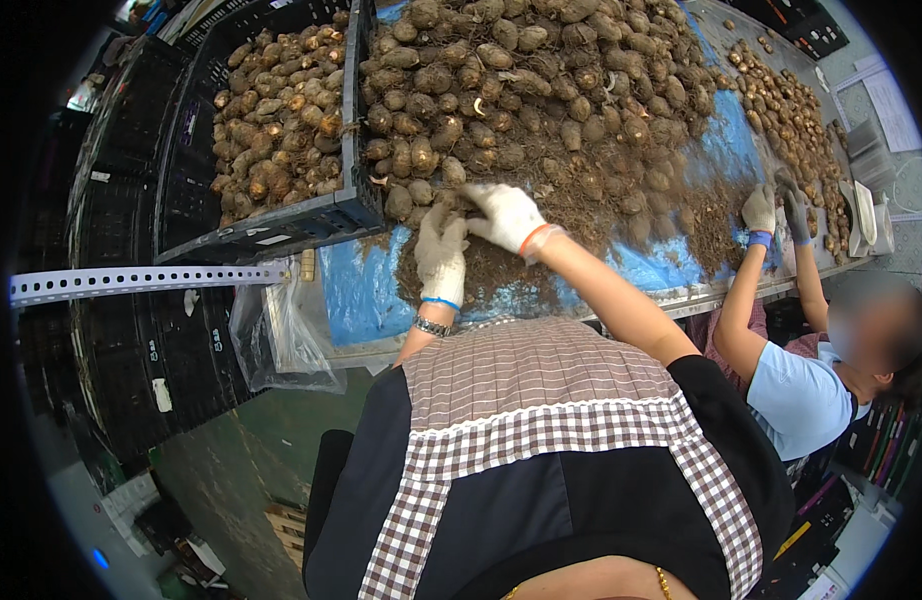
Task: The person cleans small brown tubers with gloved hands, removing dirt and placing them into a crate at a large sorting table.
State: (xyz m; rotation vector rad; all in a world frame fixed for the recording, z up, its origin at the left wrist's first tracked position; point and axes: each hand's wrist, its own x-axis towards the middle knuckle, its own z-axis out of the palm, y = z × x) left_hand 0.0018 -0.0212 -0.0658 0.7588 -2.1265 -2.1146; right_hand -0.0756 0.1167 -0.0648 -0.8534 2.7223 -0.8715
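My left hand (440,259), in a soiled white knit glove with a blue band at the wrist, is curled at the near edge of a heap of hairy brown taro corms (498,97). It appears to hold one taro corm (453,201), mostly hidden by fingers and blurred. From the right, my right hand (508,217), in a white glove with an orange band, meets it with bent fingers; its exact grip is unclear. Loose root fibres (506,277) and dirt lie beneath both hands on a blue plastic sheet (359,292).
A black plastic crate (273,232) of cleaner taro corms (281,127) stands left of the heap. Stacked black crates (123,195) and a perforated metal bar (145,283) are farther left. At right, a co-worker (795,397) with gloved hands works beside another spread of corms (783,112).
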